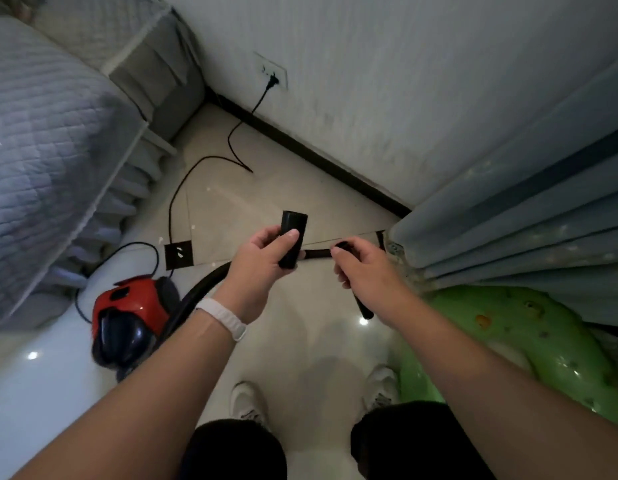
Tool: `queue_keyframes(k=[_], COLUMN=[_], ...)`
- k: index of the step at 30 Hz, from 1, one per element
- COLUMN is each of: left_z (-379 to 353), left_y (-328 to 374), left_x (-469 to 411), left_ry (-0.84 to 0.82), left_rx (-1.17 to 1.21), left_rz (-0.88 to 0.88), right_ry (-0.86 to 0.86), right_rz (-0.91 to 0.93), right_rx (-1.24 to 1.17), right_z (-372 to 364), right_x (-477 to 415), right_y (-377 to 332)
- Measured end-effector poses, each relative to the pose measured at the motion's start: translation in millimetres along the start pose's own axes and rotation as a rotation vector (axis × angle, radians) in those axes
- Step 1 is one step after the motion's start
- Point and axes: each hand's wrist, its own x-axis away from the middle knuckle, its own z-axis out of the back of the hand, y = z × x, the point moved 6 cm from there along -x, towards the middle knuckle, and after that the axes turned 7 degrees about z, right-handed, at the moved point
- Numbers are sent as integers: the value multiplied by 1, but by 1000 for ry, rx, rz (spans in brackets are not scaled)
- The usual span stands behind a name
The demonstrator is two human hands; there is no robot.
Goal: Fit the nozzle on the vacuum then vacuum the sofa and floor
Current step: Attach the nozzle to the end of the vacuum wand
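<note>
A red and black canister vacuum (129,320) sits on the floor at the lower left. Its black hose (200,292) curves up from it towards my hands. My left hand (262,261) grips a short black tube-shaped nozzle (293,230), held upright with its open end up. My right hand (364,268) grips a thin black wand piece (361,308) that sticks out below the hand; a black section (318,253) runs between the two hands. The grey quilted sofa (41,150) fills the left side.
The vacuum's black cord (176,202) loops over the pale tiled floor (300,341) to a wall socket (273,76). Grey-blue curtains (525,209) hang at the right, above a green inflatable object (529,337). My shoes (247,403) stand at the bottom centre.
</note>
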Motion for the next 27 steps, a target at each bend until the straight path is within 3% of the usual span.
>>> queue_keyframes(k=[11, 17, 23, 27], left_z=[37, 53, 53, 39], left_y=[-127, -136, -132, -137], left_x=[-189, -213, -211, -217], left_ry=[143, 62, -69, -105], left_rx=[185, 259, 452, 438], left_rz=[-166, -266, -262, -242], right_ry=[-121, -254, -340, -321], right_rz=[126, 253, 302, 341], right_rx=[31, 125, 151, 222], right_z=[-77, -97, -106, -100], right_x=[-141, -169, -161, -163], right_y=[184, 198, 194, 190])
